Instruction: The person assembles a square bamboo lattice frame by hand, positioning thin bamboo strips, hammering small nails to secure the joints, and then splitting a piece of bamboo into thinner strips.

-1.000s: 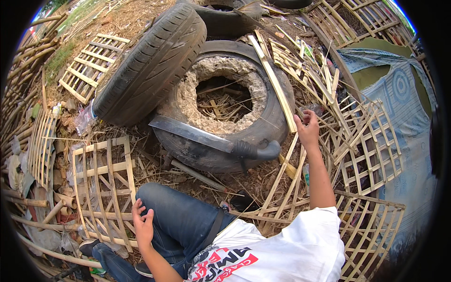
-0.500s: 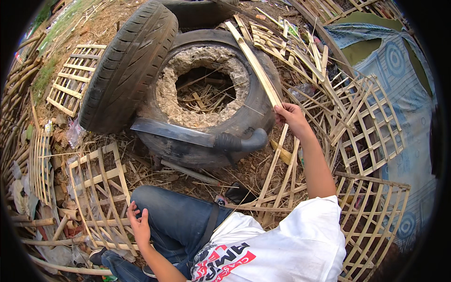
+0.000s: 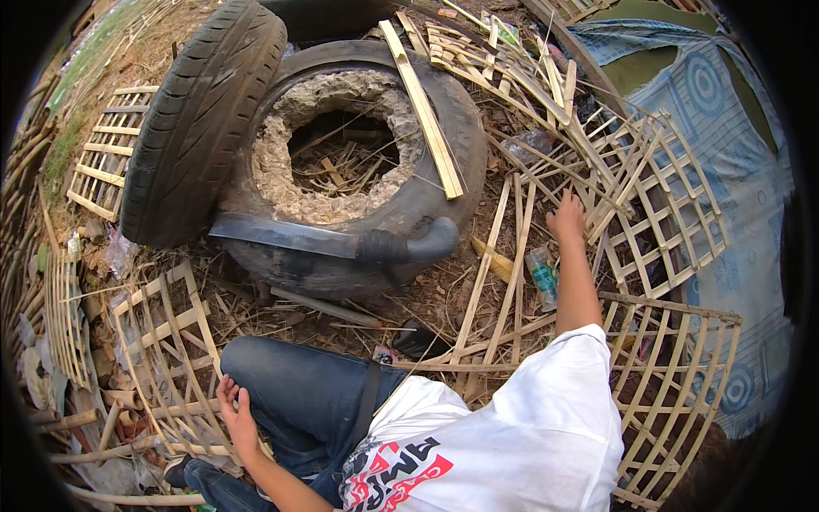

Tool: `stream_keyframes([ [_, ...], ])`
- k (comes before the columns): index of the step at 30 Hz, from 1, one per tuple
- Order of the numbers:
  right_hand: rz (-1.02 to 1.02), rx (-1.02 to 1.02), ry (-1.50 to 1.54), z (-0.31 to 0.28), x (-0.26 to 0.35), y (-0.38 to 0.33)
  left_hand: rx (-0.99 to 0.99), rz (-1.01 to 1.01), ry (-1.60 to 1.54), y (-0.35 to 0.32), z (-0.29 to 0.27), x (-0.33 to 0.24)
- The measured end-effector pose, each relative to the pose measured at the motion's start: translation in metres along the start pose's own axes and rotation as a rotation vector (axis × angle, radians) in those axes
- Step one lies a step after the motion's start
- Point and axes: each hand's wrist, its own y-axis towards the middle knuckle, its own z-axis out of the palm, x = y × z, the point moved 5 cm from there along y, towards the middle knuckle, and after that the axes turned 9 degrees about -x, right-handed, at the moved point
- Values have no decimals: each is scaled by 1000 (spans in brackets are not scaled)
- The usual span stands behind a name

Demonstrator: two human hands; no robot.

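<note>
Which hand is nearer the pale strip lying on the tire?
Right. The right hand is right of the pale strip, not touching it; the left hand is farther away, beside the bent knee.

White short-sleeved T-shirt (image 3: 520,427) with red and black print (image 3: 397,478) across the front, blue jeans (image 3: 294,384), dark shoe (image 3: 176,471).

Bold black and red capitals (image 3: 422,447) slanting across the white shirt (image 3: 520,427), close to its left edge; the bottle's (image 3: 544,295) green label (image 3: 543,276), too small to read!
</note>
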Motion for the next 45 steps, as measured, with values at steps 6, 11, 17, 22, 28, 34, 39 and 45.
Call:
stream_keyframes([
  [6,41,289,-82,12,-14,0,-29,-3,10,-9,1,0],
  [11,29,203,138,8,-23,4,-22,-66,18,-15,-11,10],
  [17,35,-84,181,-6,-46,-1,-32,-56,20,-19,-17,6],
  [22,12,57,66,-12,-49,0,-38,-42,10,-22,-29,16],
  [28,-306,-341,110,-34,1,-45,-30,-40,-10,-29,-28,16],
  [34,-171,545,599,25,103,-177,-22,-49,-49,-31,-32,22],
  [39,165,573,532,3,125,-203,-54,-36,-39,-34,-57,32],
  [45,179,558,736,47,97,-192,-88,-66,-94,-38,-69,55],
])
